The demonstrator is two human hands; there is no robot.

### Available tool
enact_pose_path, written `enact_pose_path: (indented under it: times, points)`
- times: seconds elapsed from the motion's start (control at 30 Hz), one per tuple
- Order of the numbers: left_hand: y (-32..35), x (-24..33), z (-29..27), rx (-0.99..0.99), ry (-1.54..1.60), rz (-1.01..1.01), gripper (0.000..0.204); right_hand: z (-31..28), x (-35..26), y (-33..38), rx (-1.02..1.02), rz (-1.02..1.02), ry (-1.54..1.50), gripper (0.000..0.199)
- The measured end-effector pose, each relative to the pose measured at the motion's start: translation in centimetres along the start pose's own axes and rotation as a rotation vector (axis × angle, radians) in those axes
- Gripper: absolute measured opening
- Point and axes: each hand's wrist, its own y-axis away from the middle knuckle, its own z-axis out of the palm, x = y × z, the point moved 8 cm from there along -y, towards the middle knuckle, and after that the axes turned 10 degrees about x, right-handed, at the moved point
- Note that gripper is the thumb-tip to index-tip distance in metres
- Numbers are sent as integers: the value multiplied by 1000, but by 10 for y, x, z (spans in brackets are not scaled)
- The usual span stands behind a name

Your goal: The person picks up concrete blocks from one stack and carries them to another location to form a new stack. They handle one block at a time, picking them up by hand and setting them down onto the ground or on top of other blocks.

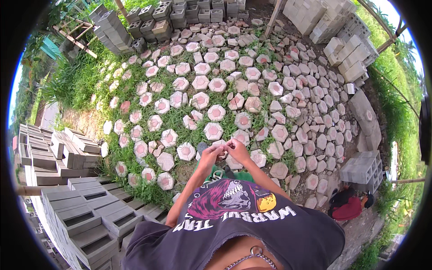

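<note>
Both hands meet in front of my body, at the middle of the view. My left hand (pixel 213 155) has its fingers curled in, its tips close to those of the other hand. Thumb and fingers of my right hand (pixel 237 149) are pinched together beside it. Anything between the fingertips is too small or hidden to make out. Below and beyond the hands lie hexagonal paving stones (pixel 213 131) with reddish centres, set apart in grass. A grey shoe tip (pixel 202 147) shows just left of my left hand.
Stacked grey hollow blocks stand at the lower left (pixel 85 216), along the back (pixel 180 17) and at the far right (pixel 353 56). Nearer on the right are more hollow blocks (pixel 362 170) and a dark red and black bundle (pixel 348 204). A wooden post (pixel 272 19) rises at the back.
</note>
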Motion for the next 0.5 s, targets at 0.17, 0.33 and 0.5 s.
enact_pose_path:
  times: [0.17,0.33,0.5]
  points:
    - [-79,104,-66,92,103,106,14,40,-75,-97,-13,-5,180,31]
    - [-143,158,-75,188,178,64,17,43,-76,-162,29,65,117,33]
    - [-215,185,-39,65,115,-42,20,20,-62,-224,59,252,131,37]
